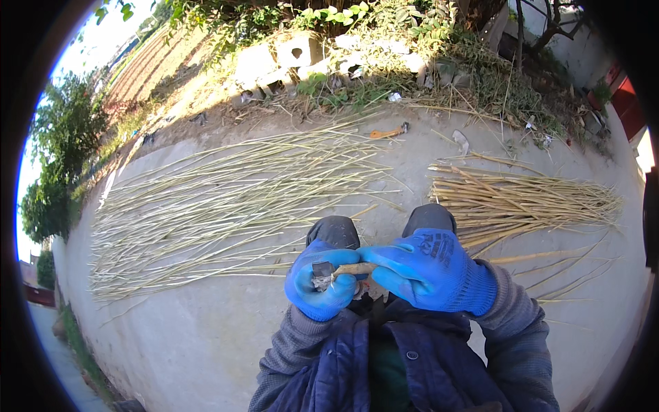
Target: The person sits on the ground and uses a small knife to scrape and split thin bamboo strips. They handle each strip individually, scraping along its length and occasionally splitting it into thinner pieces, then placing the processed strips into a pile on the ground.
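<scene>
Both of my hands wear blue gloves and meet in front of my knees. My left hand (320,285) is closed round a small dark, block-shaped tool (321,270) with a greyish lower part; its exact kind is hard to make out. My right hand (429,268) grips a short, thick brown stick (355,268), its end pointing left at the dark tool. The fingers hide much of the stick, and I cannot tell whether it touches the tool. Beyond my right hand lies a bundle of brown rods (508,199).
Long pale-green stripped stems (233,199) are spread over the concrete (226,323) to the left. An orange-handled tool (388,132) lies ahead, near a stone (460,141). Farther off are pale blocks (298,51) and weeds (473,96). Loose thin rods (570,264) lie right of my arm.
</scene>
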The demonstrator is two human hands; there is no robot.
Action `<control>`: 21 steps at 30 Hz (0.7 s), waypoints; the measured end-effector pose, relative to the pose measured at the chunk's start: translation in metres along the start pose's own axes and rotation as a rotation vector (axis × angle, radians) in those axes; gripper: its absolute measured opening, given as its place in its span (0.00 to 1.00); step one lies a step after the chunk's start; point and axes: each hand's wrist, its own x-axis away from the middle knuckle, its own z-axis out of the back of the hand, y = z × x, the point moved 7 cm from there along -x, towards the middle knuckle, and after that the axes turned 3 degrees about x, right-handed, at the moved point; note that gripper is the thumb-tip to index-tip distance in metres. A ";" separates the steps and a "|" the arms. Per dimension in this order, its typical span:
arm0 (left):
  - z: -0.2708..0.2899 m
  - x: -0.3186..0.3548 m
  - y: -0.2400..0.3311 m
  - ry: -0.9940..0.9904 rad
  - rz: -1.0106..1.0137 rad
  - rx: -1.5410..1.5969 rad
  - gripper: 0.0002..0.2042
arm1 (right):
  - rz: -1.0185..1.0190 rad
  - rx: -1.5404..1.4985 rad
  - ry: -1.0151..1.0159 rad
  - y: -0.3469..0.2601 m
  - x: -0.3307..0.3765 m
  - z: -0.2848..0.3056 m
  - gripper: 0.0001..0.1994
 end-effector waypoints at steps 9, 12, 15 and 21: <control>-0.027 0.013 -0.002 -0.040 0.119 0.303 0.12 | -0.053 -0.021 -0.066 -0.012 0.004 -0.002 0.20; -0.024 0.014 0.004 -0.005 0.011 0.106 0.11 | 0.068 0.132 0.044 -0.023 0.004 0.006 0.21; -0.026 0.013 -0.001 -0.073 0.048 0.133 0.12 | 0.047 0.190 -0.012 -0.021 0.006 0.001 0.22; -0.031 0.008 0.001 -0.011 0.008 0.007 0.18 | 0.008 0.439 -0.053 -0.027 0.005 -0.003 0.24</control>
